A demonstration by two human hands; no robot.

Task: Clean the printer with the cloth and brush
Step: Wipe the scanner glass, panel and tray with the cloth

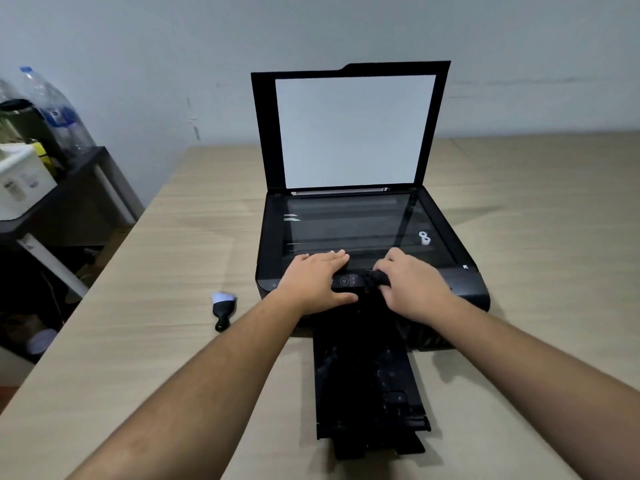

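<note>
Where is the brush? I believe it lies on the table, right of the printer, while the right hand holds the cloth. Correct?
Not quite: the head view shows the brush on the table left of the printer, not right. The right hand does hold the cloth.

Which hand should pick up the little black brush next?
Left hand: it rests flat on the black printer, nearest the black pale-bristled brush; the right hand grips the black cloth.
</note>
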